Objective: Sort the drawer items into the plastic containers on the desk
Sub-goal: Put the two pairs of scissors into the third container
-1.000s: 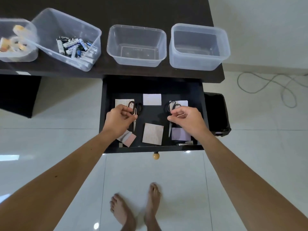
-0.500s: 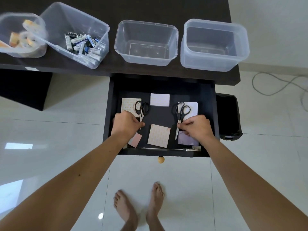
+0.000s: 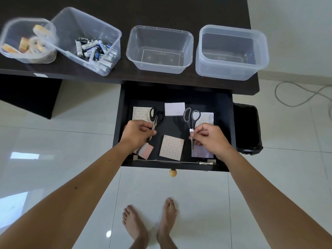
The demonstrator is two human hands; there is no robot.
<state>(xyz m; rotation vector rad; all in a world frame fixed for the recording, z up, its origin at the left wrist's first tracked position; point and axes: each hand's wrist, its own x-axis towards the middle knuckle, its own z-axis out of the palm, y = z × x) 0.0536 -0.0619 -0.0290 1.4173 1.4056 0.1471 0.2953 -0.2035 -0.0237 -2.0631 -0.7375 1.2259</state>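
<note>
Two scissors lie in the drawer (image 3: 231, 126): left hand (image 3: 136, 134) pinches the black pair (image 3: 156, 116), right hand (image 3: 210, 139) the grey pair (image 3: 191, 118).

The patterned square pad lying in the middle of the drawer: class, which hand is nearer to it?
Roughly equal, the right marginally nearer. The right hand flanks the patterned square pad on its right, the left hand on its left.
</note>
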